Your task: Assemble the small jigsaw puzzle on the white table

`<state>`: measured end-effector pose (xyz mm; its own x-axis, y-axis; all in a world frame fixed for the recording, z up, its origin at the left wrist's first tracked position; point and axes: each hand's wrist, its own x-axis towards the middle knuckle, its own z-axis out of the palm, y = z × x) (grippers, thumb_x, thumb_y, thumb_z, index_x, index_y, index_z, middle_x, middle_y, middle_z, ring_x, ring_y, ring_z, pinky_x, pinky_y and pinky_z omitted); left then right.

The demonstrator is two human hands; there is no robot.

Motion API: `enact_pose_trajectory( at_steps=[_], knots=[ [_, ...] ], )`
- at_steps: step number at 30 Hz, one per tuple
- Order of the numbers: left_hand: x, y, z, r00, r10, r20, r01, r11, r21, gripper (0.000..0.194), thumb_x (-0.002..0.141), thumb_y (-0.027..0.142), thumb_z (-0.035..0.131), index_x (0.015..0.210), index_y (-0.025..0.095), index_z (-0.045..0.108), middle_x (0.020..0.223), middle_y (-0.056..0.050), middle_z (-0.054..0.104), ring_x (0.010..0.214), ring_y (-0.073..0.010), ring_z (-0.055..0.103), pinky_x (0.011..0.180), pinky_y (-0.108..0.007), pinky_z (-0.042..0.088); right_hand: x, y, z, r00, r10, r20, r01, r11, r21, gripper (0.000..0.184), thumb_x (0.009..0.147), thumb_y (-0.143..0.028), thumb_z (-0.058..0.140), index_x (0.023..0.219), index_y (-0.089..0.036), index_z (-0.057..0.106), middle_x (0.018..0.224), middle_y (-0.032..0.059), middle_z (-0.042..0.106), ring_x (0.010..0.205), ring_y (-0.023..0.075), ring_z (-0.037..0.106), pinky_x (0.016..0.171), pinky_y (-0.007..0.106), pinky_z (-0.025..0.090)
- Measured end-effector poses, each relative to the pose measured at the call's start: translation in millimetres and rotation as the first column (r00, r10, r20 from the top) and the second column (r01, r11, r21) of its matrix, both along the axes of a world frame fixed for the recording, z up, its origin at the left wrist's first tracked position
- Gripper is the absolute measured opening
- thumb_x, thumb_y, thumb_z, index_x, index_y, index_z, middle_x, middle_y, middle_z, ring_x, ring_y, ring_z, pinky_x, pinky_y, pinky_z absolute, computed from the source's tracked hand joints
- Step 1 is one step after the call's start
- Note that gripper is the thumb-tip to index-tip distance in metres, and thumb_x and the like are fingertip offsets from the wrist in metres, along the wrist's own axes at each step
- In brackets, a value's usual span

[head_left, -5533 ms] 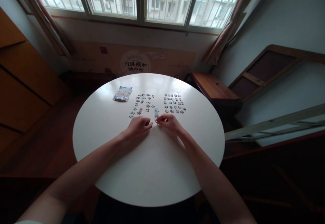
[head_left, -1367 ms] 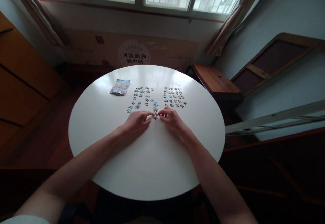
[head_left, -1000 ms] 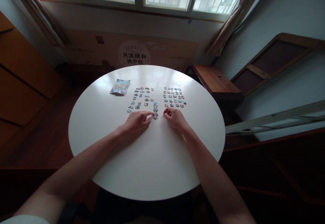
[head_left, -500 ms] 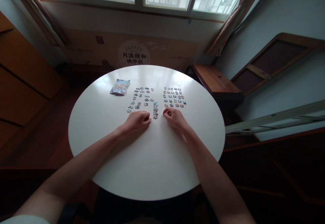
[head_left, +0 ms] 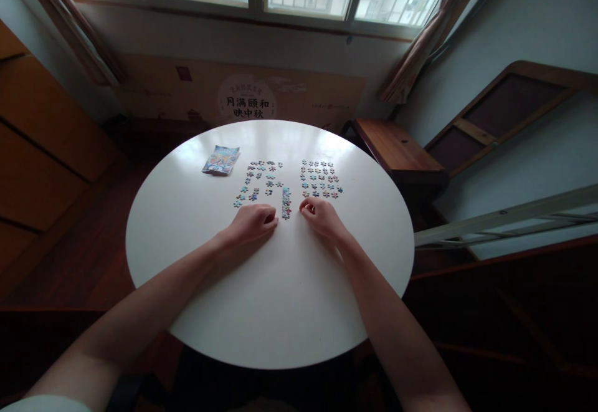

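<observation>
A narrow strip of joined jigsaw pieces lies on the white round table, between my two hands. My left hand rests to the left of the strip, fingers curled in and thumb against the tabletop; nothing shows in it. On the other side, my right hand has thumb and fingertips drawn together, apart from the strip. Whether a small piece is between those fingertips is hidden. Loose jigsaw pieces are spread beyond my left hand. More loose pieces form rough rows beyond my right hand.
A colourful printed packet lies at the table's far left. Past the table's right edge stands a wooden stool or low bench. A printed board leans below the window, and a pale metal rail runs along the right.
</observation>
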<state>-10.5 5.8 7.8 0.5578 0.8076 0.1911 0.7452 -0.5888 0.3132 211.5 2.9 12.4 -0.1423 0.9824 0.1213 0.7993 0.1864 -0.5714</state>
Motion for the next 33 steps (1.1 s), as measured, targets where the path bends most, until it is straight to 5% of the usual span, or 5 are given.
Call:
enact_pose_trajectory(
  at_steps=[14, 23, 33],
  knots=[
    [0, 1, -4.2, 0.996, 0.02, 0.084, -0.022, 1.0, 0.019, 0.025, 0.086, 0.033, 0.051, 0.067, 0.019, 0.06, 0.063, 0.0, 0.06, 0.057, -0.0125, 0.048, 0.056, -0.025, 0.027, 1, 1, -2.6, 1.0, 0.008, 0.003, -0.008, 1.0, 0.013, 0.015, 0.08, -0.02, 0.054, 0.081, -0.02, 0.068, 0.073, 0.0007, 0.066, 0.068, 0.0139, 0.057, 0.066, 0.024, 0.037],
    [0, 1, -9.7, 0.991, -0.042, 0.126, 0.039, 0.999, 0.025, 0.034, 0.08, 0.019, 0.055, 0.107, 0.028, 0.074, 0.06, 0.003, 0.064, 0.053, -0.01, 0.051, 0.059, -0.022, 0.033, 1, 1, -2.7, 1.0, 0.015, 0.011, -0.016, 1.0, 0.009, 0.016, 0.08, -0.019, 0.053, 0.083, -0.02, 0.069, 0.074, 0.0012, 0.066, 0.069, 0.0144, 0.057, 0.066, 0.025, 0.038],
    [0, 1, -11.1, 0.99, -0.059, 0.128, 0.055, 0.998, 0.038, 0.029, 0.083, 0.022, 0.055, 0.101, 0.027, 0.077, 0.066, -0.001, 0.071, 0.056, -0.0109, 0.056, 0.058, -0.022, 0.033, 1, 1, -1.4, 1.0, 0.016, 0.003, -0.016, 1.0, 0.01, 0.015, 0.08, -0.019, 0.054, 0.082, -0.02, 0.069, 0.073, 0.0008, 0.066, 0.069, 0.0141, 0.057, 0.066, 0.024, 0.038]
  ],
)
